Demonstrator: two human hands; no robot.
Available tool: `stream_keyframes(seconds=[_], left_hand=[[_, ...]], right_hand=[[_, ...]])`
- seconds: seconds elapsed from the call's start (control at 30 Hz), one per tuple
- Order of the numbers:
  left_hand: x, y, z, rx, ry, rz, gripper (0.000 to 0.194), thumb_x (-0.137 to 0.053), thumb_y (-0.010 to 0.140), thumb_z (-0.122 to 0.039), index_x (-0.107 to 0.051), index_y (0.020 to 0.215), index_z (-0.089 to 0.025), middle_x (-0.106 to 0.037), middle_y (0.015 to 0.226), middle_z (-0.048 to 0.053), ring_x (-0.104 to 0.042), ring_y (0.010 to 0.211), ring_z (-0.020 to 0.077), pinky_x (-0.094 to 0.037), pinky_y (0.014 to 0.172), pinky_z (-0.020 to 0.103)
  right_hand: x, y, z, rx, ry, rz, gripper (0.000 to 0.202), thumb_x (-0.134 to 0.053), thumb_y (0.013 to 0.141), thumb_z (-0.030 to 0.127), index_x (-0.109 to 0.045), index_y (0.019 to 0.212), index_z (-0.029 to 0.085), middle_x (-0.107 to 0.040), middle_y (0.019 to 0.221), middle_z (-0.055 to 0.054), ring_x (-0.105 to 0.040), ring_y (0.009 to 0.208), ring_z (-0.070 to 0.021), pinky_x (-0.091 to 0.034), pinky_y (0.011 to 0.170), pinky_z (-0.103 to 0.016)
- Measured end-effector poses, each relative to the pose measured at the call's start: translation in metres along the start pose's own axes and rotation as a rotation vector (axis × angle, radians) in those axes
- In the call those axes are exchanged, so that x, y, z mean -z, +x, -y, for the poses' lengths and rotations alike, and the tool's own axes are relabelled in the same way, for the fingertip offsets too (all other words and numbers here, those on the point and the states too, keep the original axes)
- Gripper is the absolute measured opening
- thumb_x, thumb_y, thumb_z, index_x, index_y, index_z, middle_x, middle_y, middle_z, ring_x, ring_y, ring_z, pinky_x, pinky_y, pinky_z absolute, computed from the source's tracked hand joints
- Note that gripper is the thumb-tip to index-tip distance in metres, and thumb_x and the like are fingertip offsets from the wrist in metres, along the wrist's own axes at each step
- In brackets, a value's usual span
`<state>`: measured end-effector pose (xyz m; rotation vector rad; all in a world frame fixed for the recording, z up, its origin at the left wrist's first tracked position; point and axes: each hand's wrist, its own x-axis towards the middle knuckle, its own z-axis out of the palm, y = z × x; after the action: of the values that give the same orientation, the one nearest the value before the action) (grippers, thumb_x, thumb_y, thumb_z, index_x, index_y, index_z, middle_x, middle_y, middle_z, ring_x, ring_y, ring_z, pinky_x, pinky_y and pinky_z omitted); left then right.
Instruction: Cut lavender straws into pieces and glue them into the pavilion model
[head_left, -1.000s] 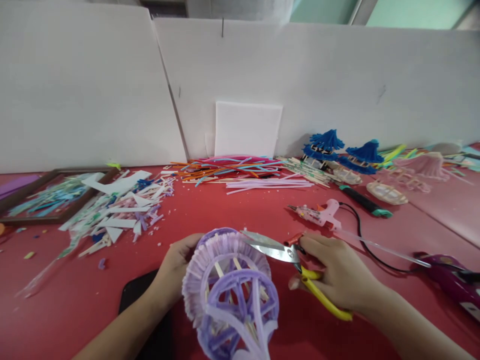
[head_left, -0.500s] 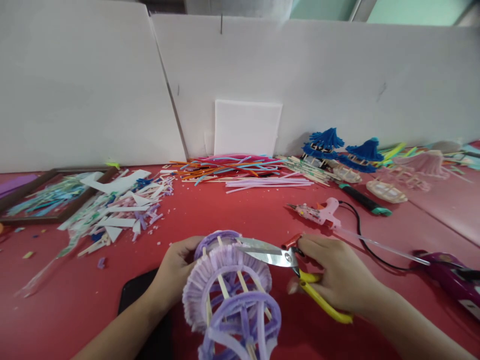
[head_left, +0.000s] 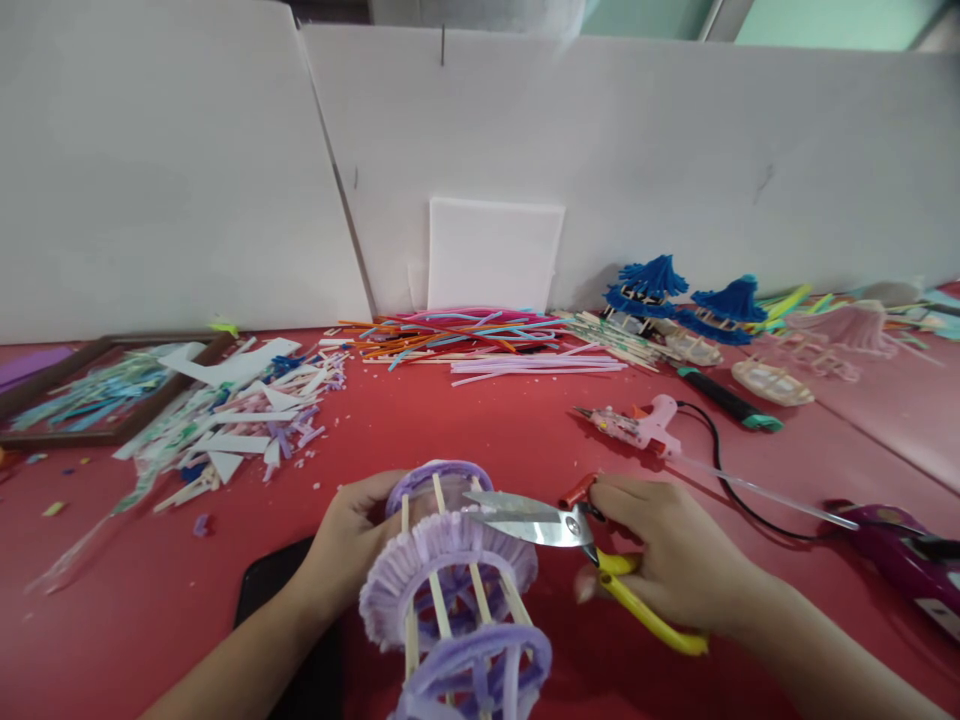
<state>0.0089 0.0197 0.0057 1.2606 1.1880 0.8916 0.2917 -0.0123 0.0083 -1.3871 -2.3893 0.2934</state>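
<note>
A purple fuzzy-wire frame with pale wooden sticks and a ruffled ring (head_left: 442, 560) stands tilted at the bottom centre. My left hand (head_left: 352, 535) is wrapped round its upper left side, with the fingertips hidden behind it. My right hand (head_left: 660, 550) grips scissors (head_left: 525, 520) with yellow and red handles. The scissor blades point left, slightly parted, and lie over the sticks just above the ruffled ring.
Scraps (head_left: 247, 410) and a brown frame (head_left: 112, 435) lie left, a black flat object (head_left: 274, 580) beside my left forearm. Coloured wires (head_left: 465, 335) lie behind. On the right are a pink glue gun (head_left: 637, 425), its cord, a purple tool (head_left: 907, 560) and blue-roofed models (head_left: 649, 290).
The purple frame has tipped, its lower ring shifting down and slightly left, showing more of the upper sticks. The scissors have moved slightly left and down.
</note>
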Motion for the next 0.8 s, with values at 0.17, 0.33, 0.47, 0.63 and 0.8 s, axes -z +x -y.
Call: stream_keyframes(seconds=[0.17,0.33,0.47,0.63,0.8], left_hand=[[-0.0006,-0.0008,-0.0016,-0.015,0.001,0.013,0.024,-0.076,0.066,-0.032,-0.078,0.085,-0.018,-0.074,0.072,0.004,-0.067,0.072,0.0221,-0.054,0.067,0.029],[-0.0005,-0.0007,-0.0027,-0.018,-0.008,0.033,0.025,-0.076,0.066,-0.034,-0.077,0.085,-0.018,-0.075,0.075,0.005,-0.068,0.072,0.0222,-0.054,0.069,0.030],[-0.0005,-0.0014,-0.0025,-0.008,-0.034,0.049,0.025,-0.078,0.065,-0.029,-0.077,0.087,-0.017,-0.075,0.077,0.005,-0.068,0.073,0.0221,-0.054,0.069,0.029],[0.0000,-0.0010,-0.0012,0.010,-0.066,0.062,0.027,-0.077,0.065,-0.027,-0.077,0.090,-0.017,-0.076,0.078,0.006,-0.069,0.075,0.0235,-0.055,0.072,0.032],[0.0006,0.0012,0.0020,0.019,-0.077,0.040,0.029,-0.079,0.062,-0.024,-0.078,0.090,-0.017,-0.076,0.077,0.006,-0.069,0.075,0.0242,-0.055,0.072,0.032]], right_hand=[[-0.0006,0.0008,0.0012,-0.003,-0.019,0.012,0.041,-0.060,0.077,0.058,-0.052,0.065,0.019,-0.060,0.063,-0.003,-0.050,0.051,-0.0136,-0.030,0.051,-0.025],[-0.0028,-0.0016,0.0023,0.036,-0.059,-0.045,0.042,-0.061,0.076,0.057,-0.054,0.064,0.018,-0.059,0.061,-0.002,-0.051,0.049,-0.0130,-0.030,0.049,-0.024],[-0.0028,-0.0023,0.0045,0.091,-0.086,-0.109,0.043,-0.059,0.078,0.058,-0.054,0.061,0.018,-0.057,0.057,-0.001,-0.049,0.047,-0.0121,-0.029,0.047,-0.024],[-0.0025,-0.0026,0.0070,0.077,-0.089,-0.115,0.045,-0.059,0.078,0.059,-0.054,0.060,0.018,-0.057,0.055,-0.001,-0.049,0.045,-0.0114,-0.029,0.047,-0.024],[-0.0041,-0.0051,0.0075,0.041,-0.054,-0.080,0.045,-0.062,0.076,0.061,-0.057,0.062,0.018,-0.059,0.056,-0.001,-0.052,0.047,-0.0119,-0.030,0.047,-0.024]])
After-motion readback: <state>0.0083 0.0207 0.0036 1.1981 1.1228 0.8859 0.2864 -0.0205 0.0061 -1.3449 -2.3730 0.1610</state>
